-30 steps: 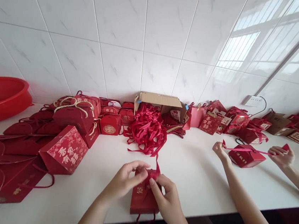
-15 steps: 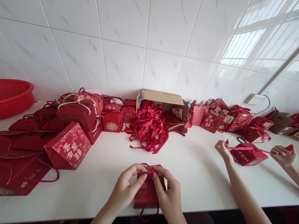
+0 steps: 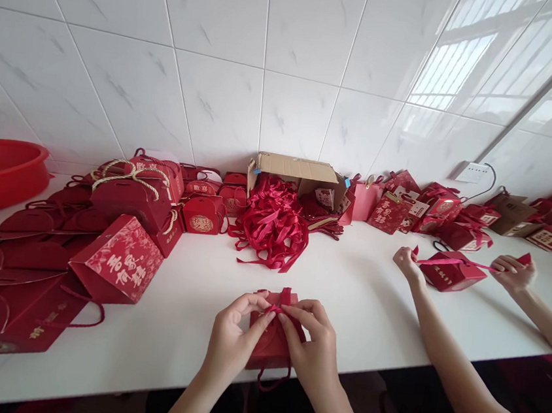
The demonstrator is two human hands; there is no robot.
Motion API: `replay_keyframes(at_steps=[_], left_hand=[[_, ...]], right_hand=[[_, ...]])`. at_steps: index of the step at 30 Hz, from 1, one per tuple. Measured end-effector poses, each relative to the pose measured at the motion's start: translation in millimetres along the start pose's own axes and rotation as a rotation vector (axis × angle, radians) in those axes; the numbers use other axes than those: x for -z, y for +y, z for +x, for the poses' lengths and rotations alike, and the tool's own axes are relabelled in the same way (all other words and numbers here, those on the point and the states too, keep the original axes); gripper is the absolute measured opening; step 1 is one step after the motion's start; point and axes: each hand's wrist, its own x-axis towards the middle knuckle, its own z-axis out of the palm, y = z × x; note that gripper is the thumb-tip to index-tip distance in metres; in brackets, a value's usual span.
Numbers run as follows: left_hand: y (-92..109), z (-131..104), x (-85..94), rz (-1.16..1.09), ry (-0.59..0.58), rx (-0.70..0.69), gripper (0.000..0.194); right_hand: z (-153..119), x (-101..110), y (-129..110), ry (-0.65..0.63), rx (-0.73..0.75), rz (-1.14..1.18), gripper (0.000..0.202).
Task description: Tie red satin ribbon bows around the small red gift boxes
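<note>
A small red gift box (image 3: 268,347) rests at the table's front edge, a dark red cord handle hanging from its near side. Over its top, a red ribbon (image 3: 274,309) is pinched from both sides. My left hand (image 3: 237,334) grips it between thumb and fingertips. Close beside it, my right hand (image 3: 314,342) pinches the ribbon the same way, thumbs almost meeting. One ribbon end sticks up behind the fingers. Whether a knot or bow sits between the fingertips I cannot tell. Both hands hide much of the box's top and sides.
A heap of red ribbons (image 3: 274,223) spills from a cardboard box (image 3: 300,167). Many red gift boxes (image 3: 117,259) pile up at left, near a red basin (image 3: 3,178). At right, a co-worker's hands (image 3: 410,266) stretch a ribbon over another red box (image 3: 453,274).
The whole view has shifted slightly. A ribbon end now stands up behind my fingertips, and my fingers have moved a little on the ribbon. The co-worker's hands still hold the ribbon taut.
</note>
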Motion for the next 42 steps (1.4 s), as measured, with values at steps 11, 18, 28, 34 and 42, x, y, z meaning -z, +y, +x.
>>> replay_keyframes(at_steps=[11,18,28,34,42], left_hand=[[-3,1,-2.0,-0.102,-0.039,0.029,0.011],[10,14,4.2,-0.087,-0.271,-0.032,0.003],[4,1,12.8,0.339,-0.128,-0.402,0.009],[4,-2,13.3,0.34,-0.106,-0.425,0.013],[7,-3,11.3,0.297,-0.054,-0.29,0.013]], right_hand=[[5,8,-2,-0.207,-0.257,0.127,0.013],[11,12,-7,-0.406,-0.268,0.144,0.02],[1,4,-6,-0.258,-0.409,0.197,0.022],[-2,8,-5,-0.279,-0.362,0.12,0.024],[-15,13,4,-0.25,-0.198,0.051,0.022]])
